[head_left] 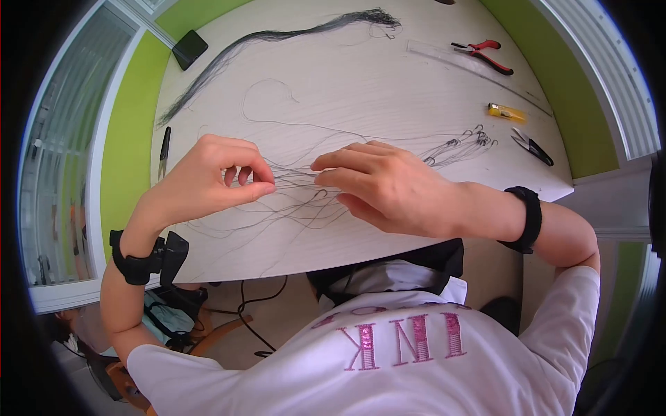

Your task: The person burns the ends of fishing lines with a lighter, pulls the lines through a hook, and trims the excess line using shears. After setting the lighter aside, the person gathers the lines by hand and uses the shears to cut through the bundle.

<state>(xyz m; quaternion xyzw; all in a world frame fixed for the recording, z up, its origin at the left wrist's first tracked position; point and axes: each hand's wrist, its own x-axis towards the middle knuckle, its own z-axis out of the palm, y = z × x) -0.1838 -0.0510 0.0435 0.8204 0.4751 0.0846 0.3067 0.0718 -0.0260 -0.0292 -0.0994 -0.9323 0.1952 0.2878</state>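
Observation:
Thin dark fishing lines lie spread across the pale table below both hands. My left hand pinches thumb against index finger at the lines' left part, apparently on a fishing line; the exact strand is too fine to make out. Just right of it, my right hand hovers palm down over the lines, its fingers apart and its thumb partly hidden. One fishing hook shows between the hands. A cluster of fishing hooks rests to the right of my right hand, with lines running back under it.
A long bundle of dark line stretches along the far left. Red-handled pliers, a clear ruler, a yellow cutter and black thread snips lie right. A dark pointed tool lies left, below a black box.

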